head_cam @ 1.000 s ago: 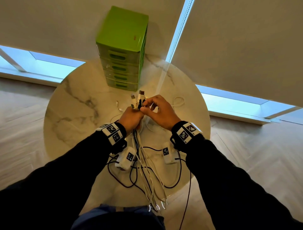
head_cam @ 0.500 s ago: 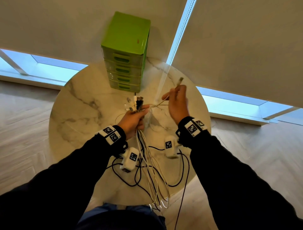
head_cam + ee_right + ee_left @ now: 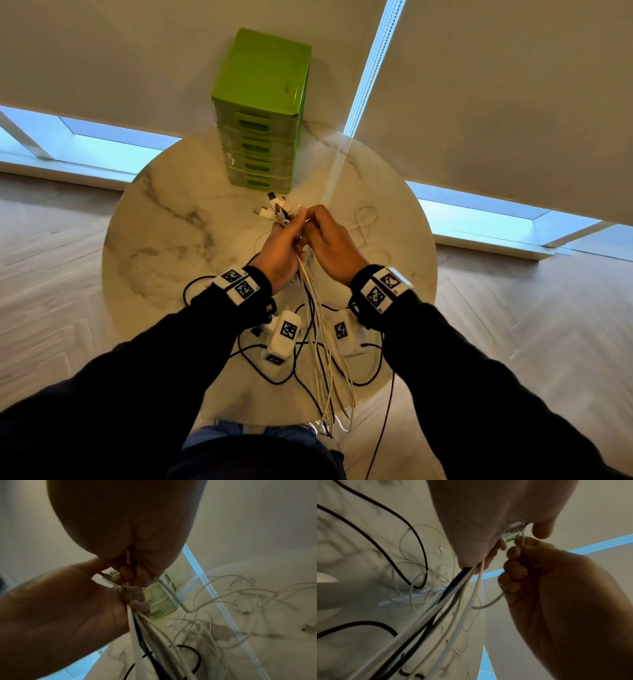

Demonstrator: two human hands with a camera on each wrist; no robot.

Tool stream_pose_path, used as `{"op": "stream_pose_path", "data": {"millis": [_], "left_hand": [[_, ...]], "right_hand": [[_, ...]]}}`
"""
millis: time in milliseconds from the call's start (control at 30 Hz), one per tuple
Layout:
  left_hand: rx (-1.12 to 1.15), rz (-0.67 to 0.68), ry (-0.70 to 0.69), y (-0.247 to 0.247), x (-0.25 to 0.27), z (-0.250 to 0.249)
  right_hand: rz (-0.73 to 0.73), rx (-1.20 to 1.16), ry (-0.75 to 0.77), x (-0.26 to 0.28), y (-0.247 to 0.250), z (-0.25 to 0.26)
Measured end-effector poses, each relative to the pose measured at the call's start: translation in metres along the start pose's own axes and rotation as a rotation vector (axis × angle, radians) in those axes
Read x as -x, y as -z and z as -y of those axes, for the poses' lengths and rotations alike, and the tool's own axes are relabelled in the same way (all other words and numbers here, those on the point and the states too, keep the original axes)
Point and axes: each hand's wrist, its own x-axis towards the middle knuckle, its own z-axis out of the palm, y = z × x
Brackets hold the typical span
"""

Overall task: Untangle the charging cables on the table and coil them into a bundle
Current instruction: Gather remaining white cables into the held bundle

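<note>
My left hand point(image 3: 286, 240) grips a bunch of white and black charging cables point(image 3: 322, 342) above the round marble table point(image 3: 154, 240). Their plug ends point(image 3: 274, 209) stick out past its fingers, and the long strands hang down over the table's near edge. My right hand point(image 3: 329, 236) is pressed against the left and pinches one white cable point(image 3: 173, 595) at the bunch. In the left wrist view the right hand's fingers point(image 3: 515, 563) curl round that cable beside the left hand point(image 3: 488, 520). Loose white cables point(image 3: 240, 601) still lie tangled on the table.
A green drawer unit point(image 3: 262, 113) stands at the table's far edge. Two white tagged blocks point(image 3: 284, 335) point(image 3: 346, 332) with black leads point(image 3: 274, 377) lie near the front edge. Window blinds and a bright slit point(image 3: 373, 68) are behind. Wooden floor surrounds the table.
My right hand, which had lifted one cable end up and to the right, has come back to the left hand and brought that cable to the bunch.
</note>
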Motion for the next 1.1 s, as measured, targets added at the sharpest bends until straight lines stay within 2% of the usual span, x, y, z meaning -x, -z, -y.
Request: {"op": "stream_pose_path", "data": {"millis": [133, 267, 433, 533, 633, 800, 833, 900, 1000, 1100], "left_hand": [[-0.108, -0.096, 0.018, 0.003, 0.004, 0.002], [-0.223, -0.058, -0.053, 0.007, 0.008, 0.006], [-0.237, -0.143, -0.108, 0.009, 0.004, -0.006], [-0.198, -0.185, -0.136, 0.014, -0.001, -0.020], [-0.046, -0.174, -0.151, 0.017, -0.003, -0.040], [-0.049, -0.234, -0.206, 0.029, -0.007, -0.077], [-0.060, -0.223, -0.211, 0.031, -0.006, -0.081], [-0.138, -0.173, -0.202, 0.034, -0.002, -0.085], [-0.290, -0.108, -0.123, 0.034, 0.004, -0.074], [-0.382, -0.164, -0.042, 0.027, 0.007, -0.057]], "right_hand": [[0.034, -0.011, -0.022, 0.003, -0.012, -0.001], [0.050, -0.055, 0.032, 0.005, -0.011, 0.000], [0.063, -0.013, -0.022, 0.016, -0.005, -0.014], [0.149, 0.087, -0.038, 0.029, -0.001, -0.037], [0.196, 0.203, -0.064, 0.039, 0.003, -0.056], [0.344, 0.542, -0.190, 0.041, 0.014, -0.079], [0.337, 0.619, -0.197, 0.038, 0.017, -0.085], [0.231, 0.664, -0.217, 0.024, 0.020, -0.089], [0.026, 0.449, -0.202, -0.002, 0.019, -0.066], [-0.033, 0.305, -0.104, -0.020, 0.007, -0.025]]}}
